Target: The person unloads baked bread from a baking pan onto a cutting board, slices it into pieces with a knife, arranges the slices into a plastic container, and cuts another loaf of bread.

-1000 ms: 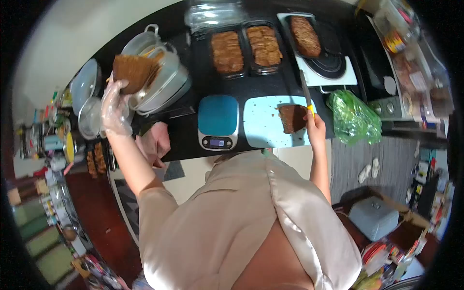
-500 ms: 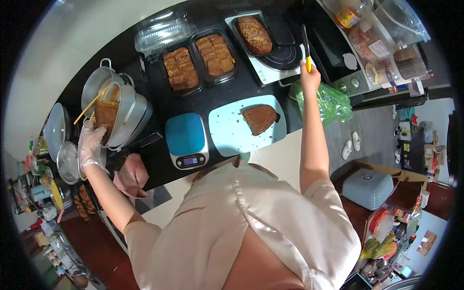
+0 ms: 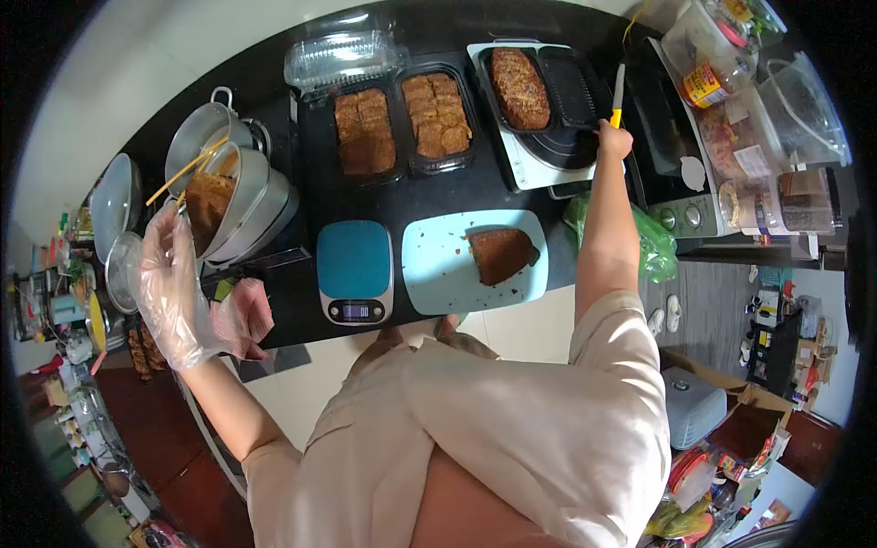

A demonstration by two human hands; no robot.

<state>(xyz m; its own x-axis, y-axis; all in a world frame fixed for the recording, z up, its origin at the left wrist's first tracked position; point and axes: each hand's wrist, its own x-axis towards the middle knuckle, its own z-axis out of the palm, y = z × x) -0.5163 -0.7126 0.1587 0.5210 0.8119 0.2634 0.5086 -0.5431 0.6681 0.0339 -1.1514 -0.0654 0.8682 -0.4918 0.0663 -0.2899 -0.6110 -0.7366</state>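
Note:
My left hand (image 3: 174,283), in a clear plastic glove, is raised beside the pots at the left. Its fingers point up and look slightly apart, with nothing visible in them. Behind the fingertips, a brown piece of cake (image 3: 210,199) leans inside the metal pot (image 3: 248,205), near wooden chopsticks (image 3: 187,172). My right hand (image 3: 615,140) is bare and closed around the yellow handle of a knife (image 3: 618,96), blade pointing away from me. A cut half of brown loaf cake (image 3: 501,256) lies on the light blue cutting board (image 3: 429,274) among crumbs.
A kitchen scale (image 3: 353,265) stands left of the board. Behind are two black trays of sliced cake (image 3: 365,132), a clear lid (image 3: 338,59), and a whole loaf (image 3: 520,89) over the cooktop (image 3: 525,169). A green bag (image 3: 653,242) and pink cloth (image 3: 245,315) lie near the edge.
My left hand has drawn back from the cake piece and risen toward me, leaving the piece in the pot. My right hand still holds the knife; the view has shifted.

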